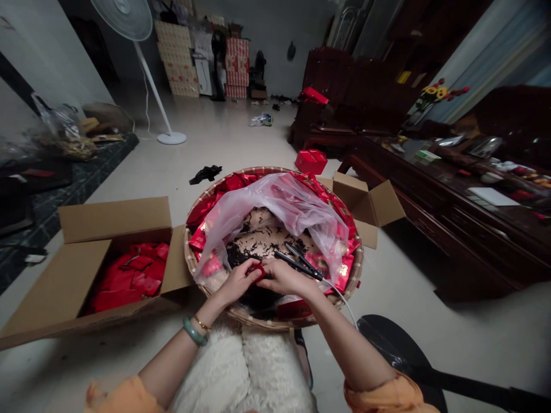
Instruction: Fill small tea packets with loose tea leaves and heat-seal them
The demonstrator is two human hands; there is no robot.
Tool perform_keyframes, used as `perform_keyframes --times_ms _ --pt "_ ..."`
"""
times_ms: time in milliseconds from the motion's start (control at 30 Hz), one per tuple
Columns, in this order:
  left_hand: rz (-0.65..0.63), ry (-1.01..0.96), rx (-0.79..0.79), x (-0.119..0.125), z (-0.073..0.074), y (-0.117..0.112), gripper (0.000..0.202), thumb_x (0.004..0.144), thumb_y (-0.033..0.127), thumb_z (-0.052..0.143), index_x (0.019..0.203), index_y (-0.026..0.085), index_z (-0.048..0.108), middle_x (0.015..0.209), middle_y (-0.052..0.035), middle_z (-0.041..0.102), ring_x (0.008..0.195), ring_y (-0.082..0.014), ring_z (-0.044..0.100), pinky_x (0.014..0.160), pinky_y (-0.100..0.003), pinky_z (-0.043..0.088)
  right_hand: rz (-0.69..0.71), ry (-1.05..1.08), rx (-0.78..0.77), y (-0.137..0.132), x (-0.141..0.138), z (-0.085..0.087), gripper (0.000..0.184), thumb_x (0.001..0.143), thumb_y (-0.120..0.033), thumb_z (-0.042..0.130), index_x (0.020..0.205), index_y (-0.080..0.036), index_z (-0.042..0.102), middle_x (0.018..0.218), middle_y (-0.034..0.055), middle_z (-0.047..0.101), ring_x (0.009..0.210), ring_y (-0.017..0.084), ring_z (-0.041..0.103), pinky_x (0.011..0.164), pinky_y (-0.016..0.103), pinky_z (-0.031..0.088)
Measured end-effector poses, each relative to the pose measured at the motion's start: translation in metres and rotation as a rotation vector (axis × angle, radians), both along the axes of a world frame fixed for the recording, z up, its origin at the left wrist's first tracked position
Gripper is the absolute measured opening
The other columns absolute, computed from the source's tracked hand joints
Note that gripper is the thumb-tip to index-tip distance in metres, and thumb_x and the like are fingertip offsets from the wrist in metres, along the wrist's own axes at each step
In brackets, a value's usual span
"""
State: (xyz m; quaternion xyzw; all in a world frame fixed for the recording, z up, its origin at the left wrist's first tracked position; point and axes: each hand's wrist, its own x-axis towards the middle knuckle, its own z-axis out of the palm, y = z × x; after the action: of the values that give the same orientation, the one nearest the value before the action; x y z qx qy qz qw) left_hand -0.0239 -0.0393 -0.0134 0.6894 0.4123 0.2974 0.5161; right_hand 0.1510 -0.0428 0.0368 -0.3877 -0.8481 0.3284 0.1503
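My left hand point(241, 279) and my right hand point(282, 277) are close together over the near part of a round woven basket point(188, 252). Between their closed fingers is a small red packet point(259, 272), mostly hidden by the fingers. A clear plastic bag point(275, 195) lies open in the basket, with dark, tea-like leaves point(241, 252) scattered inside it. Just beyond my right hand rests a black tong-shaped flat iron point(299, 261), its two arms apart and a white cord running from it. Shiny red packets point(344, 269) lie around the bag along the basket's edge.
On the left stands an open cardboard box point(114, 215) holding many red packets point(138, 272). Another open carton point(368, 201) is behind the basket at right, near a red box point(310, 162). A black round base point(396, 344) stands at lower right. Dark wooden furniture point(430, 229) lines the right.
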Motion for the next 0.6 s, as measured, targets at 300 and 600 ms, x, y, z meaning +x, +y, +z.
perform_keyframes --times_ms 300,600 --pt "0.007 0.103 0.056 -0.002 0.002 -0.004 0.038 0.086 0.048 0.047 0.110 0.018 0.052 0.097 -0.0062 0.067 0.090 -0.0213 0.062 0.077 -0.030 0.045 -0.068 0.007 -0.015 -0.005 -0.009 -0.013 0.004 0.074 -0.013 0.065 0.076 -0.016 0.067 0.086 0.0027 0.066 0.077 0.014 0.060 0.071 0.022 0.043" --pt "0.036 0.168 0.072 -0.006 -0.005 -0.003 0.045 0.086 0.052 0.045 0.111 0.015 0.052 0.073 0.0005 0.059 0.066 -0.0167 0.055 0.062 -0.026 0.038 -0.129 0.054 -0.034 -0.002 0.004 -0.002 0.007 0.071 -0.017 0.071 0.077 -0.018 0.072 0.078 0.0016 0.068 0.076 0.015 0.060 0.074 0.024 0.042"
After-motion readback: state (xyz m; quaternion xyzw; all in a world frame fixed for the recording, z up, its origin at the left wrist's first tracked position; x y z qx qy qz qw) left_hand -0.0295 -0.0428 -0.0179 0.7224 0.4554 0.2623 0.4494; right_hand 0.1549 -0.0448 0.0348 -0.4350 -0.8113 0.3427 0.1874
